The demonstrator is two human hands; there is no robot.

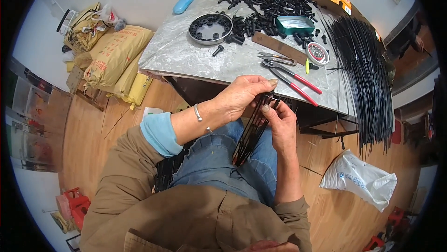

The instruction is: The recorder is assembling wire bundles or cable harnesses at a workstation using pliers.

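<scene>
Between my hands, above my lap, is a long narrow black frame of thin strips (250,135), its lower end resting toward my thighs. My left hand (243,94) pinches its upper end with thumb and fingers. At the same end, my right hand (282,124) is closed with its thumb against the strips. Fingers hide just how the strips join. On the table just beyond my hands lie red-handled pliers (298,84) and small snips (278,60). A blue apron (200,163) covers my lap.
The grey marble-patterned table (172,47) carries a heap of black bolt-like parts (265,3), a round tray (209,41), a green box (295,29) and a small white dish (318,53). Long black strips (361,75) hang over its right edge. Sacks (114,56) stand left; a white bag (356,180) lies right.
</scene>
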